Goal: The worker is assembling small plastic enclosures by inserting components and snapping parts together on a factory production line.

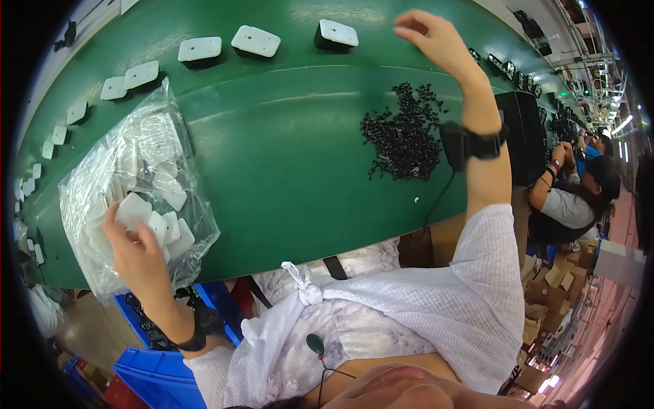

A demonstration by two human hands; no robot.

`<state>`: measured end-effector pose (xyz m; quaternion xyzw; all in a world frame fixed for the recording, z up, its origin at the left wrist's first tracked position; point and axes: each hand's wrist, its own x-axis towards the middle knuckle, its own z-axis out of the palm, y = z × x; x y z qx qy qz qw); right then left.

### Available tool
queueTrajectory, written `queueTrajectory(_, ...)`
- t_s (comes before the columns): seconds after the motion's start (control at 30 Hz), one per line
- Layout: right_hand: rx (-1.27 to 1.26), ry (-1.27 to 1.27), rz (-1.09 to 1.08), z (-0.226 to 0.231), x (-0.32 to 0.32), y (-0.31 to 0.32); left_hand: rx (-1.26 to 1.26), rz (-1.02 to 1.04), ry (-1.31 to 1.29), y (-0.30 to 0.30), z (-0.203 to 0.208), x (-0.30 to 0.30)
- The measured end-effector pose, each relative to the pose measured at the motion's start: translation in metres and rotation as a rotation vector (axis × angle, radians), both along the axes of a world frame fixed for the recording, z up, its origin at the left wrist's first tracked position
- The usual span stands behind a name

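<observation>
Your left hand [138,255] is at the open bag [82,191], on the worktop [293,157] near its left end and close to the near edge. Its fingers are bent and parted around one white cover [133,210], lying among others in the plastic; you seem to reach for its rim to get purchase on a flat, slick piece, but I can't tell whether they grip it or only touch it.

Your right hand [436,42] hangs over the far edge's side, beyond the heap of black parts [405,136]. Its fingers curl toward the thumb; whether they pinch something small, I can't tell.

The white-topped cases [336,34] stand spaced in a line along the far edge, probably so each can be reached alone. The bag at left and the heap at right likely give each hand its own supply.
</observation>
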<state>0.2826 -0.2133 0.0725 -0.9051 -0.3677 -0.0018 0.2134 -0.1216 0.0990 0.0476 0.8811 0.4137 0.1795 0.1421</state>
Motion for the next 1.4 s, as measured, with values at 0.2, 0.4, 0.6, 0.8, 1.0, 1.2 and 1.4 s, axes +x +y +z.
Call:
queueTrajectory(0.2,-0.028,-0.116,-0.221,-0.036,-0.022,-0.08,-0.383,-0.313,-0.719,-0.028,0.019,0.009)
queueTrajectory(0.4,0.241,0.001,0.064,-0.103,-0.057,-0.107,-0.877,-0.642,-0.674,-0.074,-0.005,0.084)
queueTrajectory(0.6,0.426,0.331,0.191,-0.083,-0.122,-0.078,-1.094,-0.821,-0.611,-0.103,-0.057,0.155)
queueTrajectory(0.8,0.582,-0.007,-0.351,-0.088,-0.159,-0.125,-0.812,-0.978,-0.569,-0.164,-0.091,0.214)
queueTrajectory(1.0,0.558,-0.09,-0.497,-0.111,-0.195,-0.096,-0.732,-1.034,-0.575,-0.238,-0.091,0.241)
queueTrajectory(1.2,0.777,0.016,-0.456,-0.115,-0.179,-0.07,-0.891,-1.027,-0.55,-0.268,-0.089,0.247)
queueTrajectory(1.4,0.325,-0.136,-0.455,-0.084,-0.185,-0.087,-0.95,-0.955,-0.578,-0.256,-0.078,0.243)
